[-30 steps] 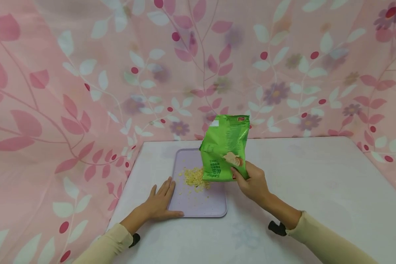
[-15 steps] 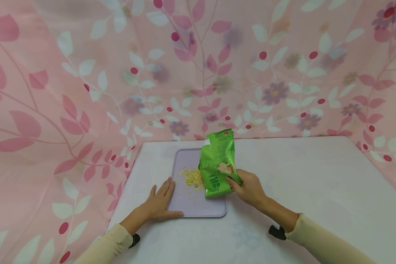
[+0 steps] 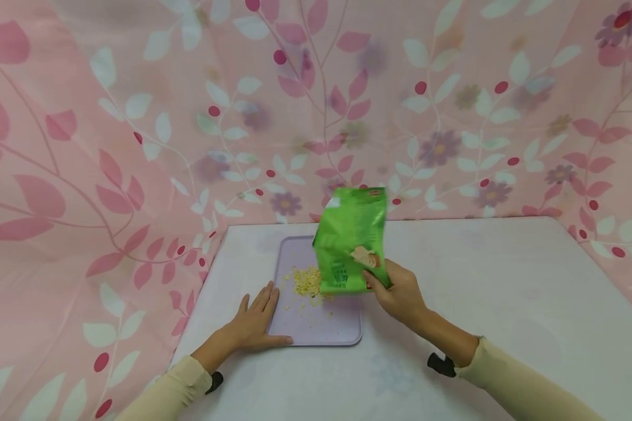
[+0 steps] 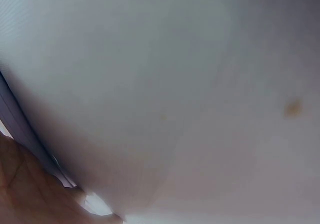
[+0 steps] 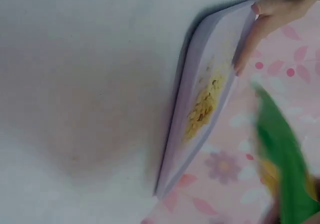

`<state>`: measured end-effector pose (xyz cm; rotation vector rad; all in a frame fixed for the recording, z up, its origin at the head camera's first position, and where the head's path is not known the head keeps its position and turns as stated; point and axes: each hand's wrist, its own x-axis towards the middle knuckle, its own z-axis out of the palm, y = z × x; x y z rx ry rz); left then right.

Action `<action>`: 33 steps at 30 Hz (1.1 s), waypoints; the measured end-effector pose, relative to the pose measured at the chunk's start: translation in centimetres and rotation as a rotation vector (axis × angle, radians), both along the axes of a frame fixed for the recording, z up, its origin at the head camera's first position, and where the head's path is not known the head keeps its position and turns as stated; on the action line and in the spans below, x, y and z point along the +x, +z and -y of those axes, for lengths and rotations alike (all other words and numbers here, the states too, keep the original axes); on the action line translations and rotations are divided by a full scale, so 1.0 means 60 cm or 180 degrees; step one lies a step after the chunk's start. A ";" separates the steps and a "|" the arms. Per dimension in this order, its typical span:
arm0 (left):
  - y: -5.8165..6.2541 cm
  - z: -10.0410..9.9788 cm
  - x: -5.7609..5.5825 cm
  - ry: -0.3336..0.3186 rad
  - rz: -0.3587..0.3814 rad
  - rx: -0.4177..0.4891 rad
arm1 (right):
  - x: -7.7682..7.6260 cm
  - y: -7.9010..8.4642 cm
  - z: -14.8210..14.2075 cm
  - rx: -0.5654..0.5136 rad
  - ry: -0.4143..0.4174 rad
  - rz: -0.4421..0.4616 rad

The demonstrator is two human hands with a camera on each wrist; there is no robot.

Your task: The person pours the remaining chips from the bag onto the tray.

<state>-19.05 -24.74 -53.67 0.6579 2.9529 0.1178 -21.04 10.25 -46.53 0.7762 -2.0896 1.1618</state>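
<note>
My right hand [image 3: 402, 292] grips a green snack bag [image 3: 353, 240] by its lower right corner, thumb on the printed side. The bag is held up over the right part of a lavender tray [image 3: 316, 336] and hides some of it. Yellow crumbs [image 3: 306, 282] lie heaped mid-tray, with a few bits scattered around. My left hand [image 3: 255, 324] rests with spread fingers at the tray's left edge and near corner. In the right wrist view the crumb pile [image 5: 202, 109] shows on the tray, and the bag [image 5: 285, 154] is a blurred green shape at the lower right.
A white cloth-covered table [image 3: 484, 280] bears the tray. Behind and to the left hangs a pink floral curtain [image 3: 274, 117], meeting the table's back edge. A dark wrist strap piece [image 3: 442, 363] sits under the right forearm.
The bag in my right hand dipped toward the tray half a second ago and is now raised again, slightly left of where it started. My left hand and the tray stay in place.
</note>
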 end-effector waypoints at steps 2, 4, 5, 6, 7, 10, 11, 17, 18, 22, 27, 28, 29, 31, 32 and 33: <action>-0.002 -0.001 -0.001 -0.0003 0.0038 0.0020 | 0.004 -0.007 -0.003 0.0263 -0.0018 0.0285; -0.004 -0.002 -0.001 -0.0006 0.0076 0.0011 | 0.006 -0.013 -0.005 0.0469 -0.0053 0.0468; -0.004 -0.002 -0.002 -0.0003 0.0094 0.0008 | 0.007 -0.015 -0.006 0.0491 -0.0065 0.0482; -0.005 -0.002 -0.003 -0.0003 0.0107 0.0012 | 0.007 -0.017 -0.007 0.0485 -0.0078 0.0481; -0.005 -0.001 -0.003 -0.0006 0.0106 0.0017 | 0.006 -0.017 -0.008 0.0470 -0.0083 0.0472; -0.006 0.000 -0.004 0.0007 0.0061 -0.0029 | 0.003 -0.015 -0.008 0.0478 -0.0096 0.0473; -0.006 0.000 -0.003 0.0012 0.0046 -0.0020 | 0.002 -0.014 -0.008 0.0492 -0.0078 0.0504; -0.005 0.001 -0.003 -0.0022 -0.0012 -0.0008 | -0.006 0.003 -0.009 0.0761 0.0033 0.0763; -0.004 0.001 -0.003 -0.0029 -0.0016 0.0000 | -0.008 0.009 -0.009 0.0743 0.0016 0.0718; -0.001 0.001 -0.003 -0.0036 -0.0030 0.0002 | -0.011 0.036 -0.004 0.0391 -0.0065 0.0398; 0.004 0.002 -0.001 -0.0003 -0.0030 0.0021 | -0.011 0.047 0.007 0.0669 0.0043 0.0693; 0.005 0.001 -0.001 0.0000 -0.0015 0.0031 | -0.011 0.047 0.008 0.0767 0.0055 0.0820; 0.004 0.001 -0.001 -0.0005 -0.0008 0.0023 | -0.009 0.045 0.009 0.0837 0.0048 0.0925; 0.002 0.001 -0.001 -0.0018 -0.0004 -0.0002 | -0.007 0.042 0.009 0.0861 0.0044 0.1054; 0.002 0.001 -0.001 -0.0021 0.0004 0.0004 | -0.006 0.041 0.008 0.0855 0.0044 0.1088; 0.001 0.001 -0.001 -0.0019 -0.0003 -0.0024 | -0.006 0.040 0.008 0.0846 0.0048 0.1101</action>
